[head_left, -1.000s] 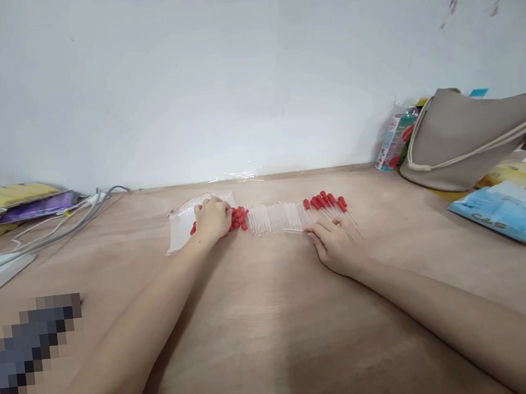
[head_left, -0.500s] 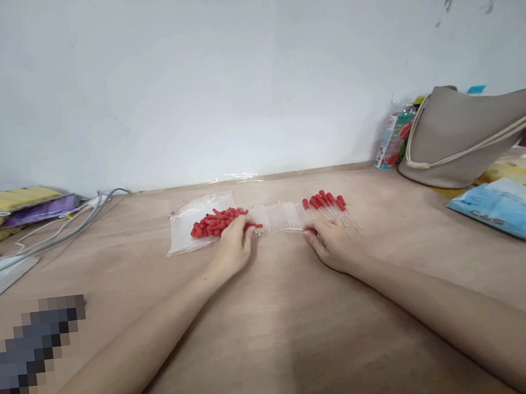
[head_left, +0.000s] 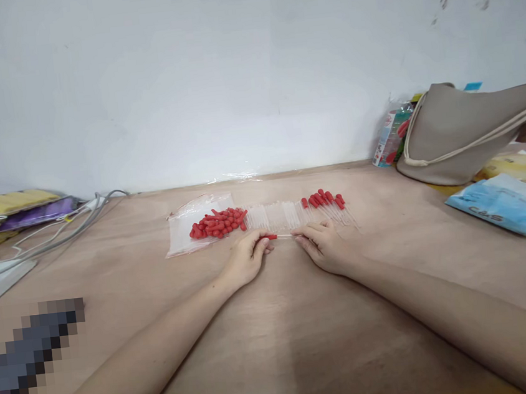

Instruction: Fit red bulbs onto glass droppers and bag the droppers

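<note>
My left hand (head_left: 247,258) pinches a small red rubber cap (head_left: 271,237) at its fingertips. My right hand (head_left: 323,246) pinches a thin clear glass tube (head_left: 287,236) that points toward the cap, and the two meet between the hands. Behind my left hand lies a pile of loose red caps (head_left: 216,222) on a clear plastic bag (head_left: 182,230). A row of bare clear tubes (head_left: 274,216) lies in the middle. Tubes with red caps fitted (head_left: 327,201) lie behind my right hand.
The brown table (head_left: 277,333) ends at a white wall. A beige bag (head_left: 467,131) and a blue packet (head_left: 508,205) sit at the right. Grey cables (head_left: 68,224) and yellow and purple packets (head_left: 15,207) lie at the left.
My left hand left the pile of red caps with one cap and came toward the middle. My right hand drew a clear tube a little toward me, up to the cap.
</note>
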Demonstrator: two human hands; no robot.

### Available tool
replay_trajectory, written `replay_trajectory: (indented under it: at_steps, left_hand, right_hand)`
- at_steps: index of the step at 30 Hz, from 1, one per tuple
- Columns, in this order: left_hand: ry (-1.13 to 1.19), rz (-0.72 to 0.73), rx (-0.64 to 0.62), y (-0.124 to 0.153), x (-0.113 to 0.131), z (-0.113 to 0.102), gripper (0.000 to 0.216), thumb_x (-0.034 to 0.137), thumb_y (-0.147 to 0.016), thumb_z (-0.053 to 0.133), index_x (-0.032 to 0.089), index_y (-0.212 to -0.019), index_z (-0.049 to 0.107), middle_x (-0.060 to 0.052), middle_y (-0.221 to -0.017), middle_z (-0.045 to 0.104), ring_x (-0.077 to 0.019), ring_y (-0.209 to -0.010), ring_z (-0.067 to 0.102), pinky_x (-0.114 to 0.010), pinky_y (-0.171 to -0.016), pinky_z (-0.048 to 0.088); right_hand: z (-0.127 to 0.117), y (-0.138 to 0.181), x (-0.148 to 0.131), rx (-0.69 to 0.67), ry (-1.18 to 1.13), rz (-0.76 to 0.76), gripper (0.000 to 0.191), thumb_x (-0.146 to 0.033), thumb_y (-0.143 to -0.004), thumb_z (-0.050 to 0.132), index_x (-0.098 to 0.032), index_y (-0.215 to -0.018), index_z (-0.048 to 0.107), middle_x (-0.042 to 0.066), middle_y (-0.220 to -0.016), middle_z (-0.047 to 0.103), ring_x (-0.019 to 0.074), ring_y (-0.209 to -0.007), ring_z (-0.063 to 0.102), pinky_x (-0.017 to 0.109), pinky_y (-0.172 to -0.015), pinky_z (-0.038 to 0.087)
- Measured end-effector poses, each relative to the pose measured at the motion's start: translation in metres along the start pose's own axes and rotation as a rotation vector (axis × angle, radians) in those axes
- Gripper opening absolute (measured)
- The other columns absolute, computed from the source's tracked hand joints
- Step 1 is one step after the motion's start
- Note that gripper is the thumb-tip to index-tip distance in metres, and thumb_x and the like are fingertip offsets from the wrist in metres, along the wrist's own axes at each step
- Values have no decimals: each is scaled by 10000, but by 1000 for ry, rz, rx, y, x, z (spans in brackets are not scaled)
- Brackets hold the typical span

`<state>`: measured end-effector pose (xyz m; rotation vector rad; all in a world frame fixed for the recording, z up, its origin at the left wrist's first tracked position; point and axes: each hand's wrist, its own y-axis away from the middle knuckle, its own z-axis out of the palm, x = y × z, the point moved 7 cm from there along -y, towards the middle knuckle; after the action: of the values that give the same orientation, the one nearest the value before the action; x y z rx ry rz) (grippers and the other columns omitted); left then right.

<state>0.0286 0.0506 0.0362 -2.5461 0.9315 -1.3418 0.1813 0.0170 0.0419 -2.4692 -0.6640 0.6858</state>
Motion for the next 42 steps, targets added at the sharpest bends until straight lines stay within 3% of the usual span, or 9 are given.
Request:
replay_trajectory:
  at_steps: [5, 12, 20, 25, 31, 42]
  left_hand:
    - [-30, 18, -1, 1, 0, 0, 231, 310, -829, 482, 162, -981, 575, -40, -799, 646, -139, -703, 603, -271, -672, 476]
    - [32, 21, -45, 2, 4, 2, 214, 315, -824, 490, 145, -862, 613, 4, -615, 574, -96, -561, 536, -211, -555, 434]
    - [35, 43, -147, 5, 10, 8, 197, 285, -826, 495, 150, -863, 633, 4, -624, 600, -87, -556, 546, -196, -556, 427]
    - [-120, 87, -107, 6, 13, 5, 206, 307, -815, 512, 158, -844, 652, -17, -694, 635, -106, -596, 549, -220, -580, 426]
    - [-192, 176, -114, 7, 19, 6, 195, 302, -808, 523, 158, -852, 646, -40, -765, 645, -133, -694, 566, -246, -650, 437]
    - [-216, 265, -127, 10, 23, 8, 189, 292, -823, 499, 151, -859, 620, -45, -763, 625, -141, -707, 556, -255, -660, 430]
  right_hand:
    - [1, -1, 1, -17, -24, -8, 204, -223, -881, 404, -185, -953, 591, 42, -855, 646, 134, -738, 569, 325, -763, 287]
    - [-1, -2, 0, -61, -88, -50, 207, -262, -873, 434, -196, -936, 620, 41, -814, 626, 134, -728, 553, 325, -762, 291]
    - [-3, -2, -4, -119, -41, -120, 213, -244, -878, 441, -237, -961, 637, 11, -789, 616, 114, -702, 529, 321, -747, 256]
    - [-8, -1, -13, -89, 142, -146, 235, -257, -876, 427, -220, -895, 658, 17, -740, 619, 109, -631, 490, 309, -692, 237]
    - [-2, 0, -17, -123, 118, -212, 247, -227, -878, 387, -189, -826, 625, 8, -712, 615, 105, -595, 469, 305, -695, 216]
    - [10, -2, -23, -220, 90, -180, 284, -244, -886, 354, -168, -693, 549, 7, -660, 608, 114, -589, 481, 300, -686, 225]
